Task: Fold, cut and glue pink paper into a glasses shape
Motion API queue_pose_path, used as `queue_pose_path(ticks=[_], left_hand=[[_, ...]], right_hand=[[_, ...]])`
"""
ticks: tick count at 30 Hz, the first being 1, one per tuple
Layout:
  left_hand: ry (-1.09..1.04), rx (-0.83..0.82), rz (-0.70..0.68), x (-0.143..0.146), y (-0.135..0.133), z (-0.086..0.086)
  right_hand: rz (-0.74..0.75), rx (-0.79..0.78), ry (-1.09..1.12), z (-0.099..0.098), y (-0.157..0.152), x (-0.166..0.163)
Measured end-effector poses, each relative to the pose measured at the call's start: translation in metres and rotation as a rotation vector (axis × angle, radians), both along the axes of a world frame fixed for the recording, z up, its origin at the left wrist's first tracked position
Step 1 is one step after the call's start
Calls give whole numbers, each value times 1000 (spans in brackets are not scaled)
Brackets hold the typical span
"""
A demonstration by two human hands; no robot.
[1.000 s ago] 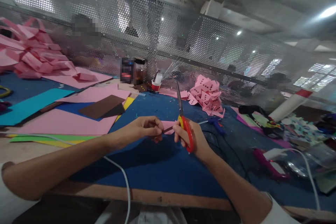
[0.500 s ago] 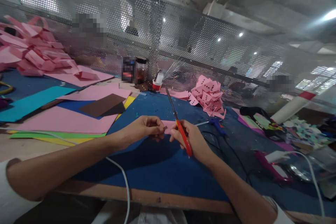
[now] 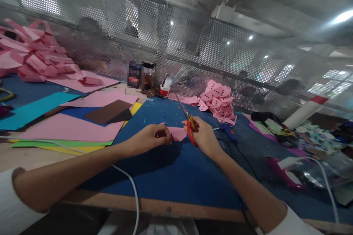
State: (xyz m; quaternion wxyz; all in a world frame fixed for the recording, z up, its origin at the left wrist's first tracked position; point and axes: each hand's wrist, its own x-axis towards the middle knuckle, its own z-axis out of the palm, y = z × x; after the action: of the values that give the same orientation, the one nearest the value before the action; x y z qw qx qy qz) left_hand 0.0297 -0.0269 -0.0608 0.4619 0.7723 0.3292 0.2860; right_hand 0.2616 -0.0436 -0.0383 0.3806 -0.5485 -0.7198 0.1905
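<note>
My left hand [image 3: 158, 136] is closed, its fingertips pinching the left end of a small pink foam sheet piece [image 3: 178, 133]. Any small bit at those fingertips is too dark to make out. In my right hand [image 3: 202, 134] is a pair of scissors [image 3: 190, 126] with red and yellow handles, the blades pointing up and away toward the mesh. The pink piece lies between the two hands, apart from the blades. Past the right hand, a blue glue gun [image 3: 228, 132] rests on the blue table mat [image 3: 165, 176].
Coloured sheets [image 3: 71, 126] lie at left below a pink strip heap [image 3: 35, 55]. Dotted pink pieces [image 3: 216, 99] pile up by the mesh screen [image 3: 176, 36], near a red and white cup [image 3: 164, 90]. A white cable [image 3: 129, 180] crosses the front edge; scraps [image 3: 317, 137] cover the right.
My right hand has turned the scissors, so the handles now sit inside the grip rather than slanting across it. It has drawn away from the pink piece, which my left hand still holds.
</note>
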Motion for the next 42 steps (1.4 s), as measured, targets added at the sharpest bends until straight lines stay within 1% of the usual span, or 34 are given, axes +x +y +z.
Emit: queue_pose_path(ticks=[3, 5, 8, 11, 14, 17, 19, 20, 21, 22, 26, 28, 30, 33, 35, 38, 42], left_hand=[[-79, -133, -33, 1, 0, -6], [-120, -202, -22, 2, 0, -10], [-153, -245, 21, 1, 2, -12], [-189, -256, 62, 0, 3, -8], [-199, -269, 127, -3, 4, -4], [-208, -270, 180, -6, 6, 0], [-228, -270, 201, -8, 7, 2], [-236, -272, 211, -9, 7, 4], [-244, -275, 222, -9, 8, 5], [-251, -279, 234, -10, 8, 6], [-294, -297, 278, -11, 8, 9], [-315, -297, 292, -11, 9, 9], [-335, -302, 300, -11, 9, 9], [-369, -328, 309, -11, 9, 9], [-392, -340, 306, -11, 8, 11], [-409, -336, 308, -10, 6, 13], [-424, -331, 304, -9, 4, 13]], right_hand=[[55, -43, -65, -2, 14, -4], [55, -81, -113, -6, 20, -7], [37, -71, -123, -13, 26, -9], [1, -25, -117, -11, 32, -7], [-113, 63, -173, -1, 44, 3], [-286, 141, -271, 8, 56, 15], [-388, 185, -340, 11, 58, 23], [-407, 192, -359, 11, 56, 25], [-399, 186, -359, 11, 52, 27], [-360, 163, -340, 10, 46, 27], [-64, -50, -171, 4, 8, 19], [31, -117, -189, 0, -9, 13], [52, -112, -249, -3, -19, 8], [-9, -24, -397, -8, -23, 4], [-41, 2, -486, -10, -23, 2], [-41, -25, -554, -12, -25, 1], [-40, -47, -593, -15, -29, -1]])
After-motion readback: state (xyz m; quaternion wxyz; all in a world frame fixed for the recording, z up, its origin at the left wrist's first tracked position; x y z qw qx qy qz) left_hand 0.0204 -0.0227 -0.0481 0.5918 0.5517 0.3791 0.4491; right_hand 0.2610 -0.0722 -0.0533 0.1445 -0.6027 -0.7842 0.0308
